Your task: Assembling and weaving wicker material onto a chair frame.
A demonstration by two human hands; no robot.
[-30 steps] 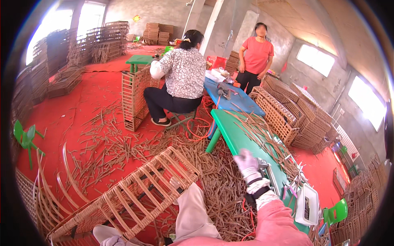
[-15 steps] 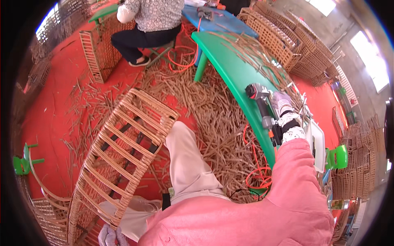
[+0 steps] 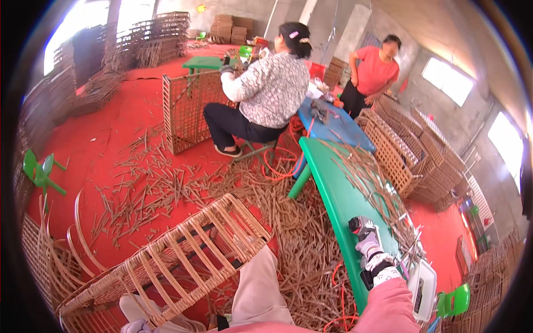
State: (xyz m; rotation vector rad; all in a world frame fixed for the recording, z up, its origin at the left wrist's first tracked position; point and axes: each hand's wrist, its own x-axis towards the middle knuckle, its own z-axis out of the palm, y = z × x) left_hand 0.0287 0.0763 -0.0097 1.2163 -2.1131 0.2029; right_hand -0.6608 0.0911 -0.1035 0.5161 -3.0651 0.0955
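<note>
At the lower left, a woven wicker basket frame (image 3: 166, 266) of brown strips lies tilted against my legs. My gloved left hand (image 3: 136, 326) is at its near edge by the bottom of the picture, fingers curled on the rim and partly cut off. My right hand (image 3: 368, 244), in a pale glove with a patterned cuff, reaches over the green table (image 3: 338, 208). It closes round the handle of a dark grey and red nail gun (image 3: 361, 224); the hand hides most of the handle.
Cut strips (image 3: 300, 250) cover the red floor. Long strips (image 3: 372, 188) and a white tray (image 3: 423, 288) lie along the table's right side. An orange hose (image 3: 340, 294) hangs below it. One person (image 3: 272, 89) sits ahead by another basket; a second (image 3: 375, 72) stands behind.
The view has tilted up, bringing the far room and a standing person into sight. My right hand has gone from beside the nail gun to its handle. My left hand stays at the basket.
</note>
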